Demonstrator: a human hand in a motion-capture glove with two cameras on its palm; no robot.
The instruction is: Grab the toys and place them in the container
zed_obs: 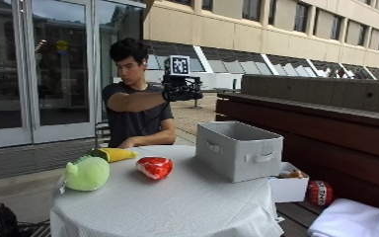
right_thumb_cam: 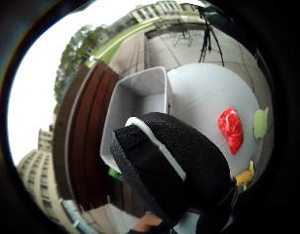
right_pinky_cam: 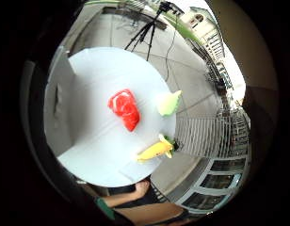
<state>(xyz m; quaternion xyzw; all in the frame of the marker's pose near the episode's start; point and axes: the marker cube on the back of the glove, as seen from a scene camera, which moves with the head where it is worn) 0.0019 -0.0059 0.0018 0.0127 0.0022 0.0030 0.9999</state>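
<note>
White cloth covers the round table (zed_obs: pixel 176 207). Seen from outside: red toy (zed_obs: pixel 155 167) at centre; green toy (zed_obs: pixel 87 173) at 9 o'clock from it; yellow toy (zed_obs: pixel 114 154) at 11; grey container (zed_obs: pixel 239 149) at 3. Gloved right hand (zed_obs: pixel 180 88) raised high above, holding nothing; fingers' spread cannot be told.

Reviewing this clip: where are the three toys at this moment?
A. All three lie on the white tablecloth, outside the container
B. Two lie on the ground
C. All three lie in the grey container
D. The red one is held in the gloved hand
A: the green toy, yellow toy and red toy lie on the tablecloth beside the container, while the gloved right hand is raised in the air.
</note>
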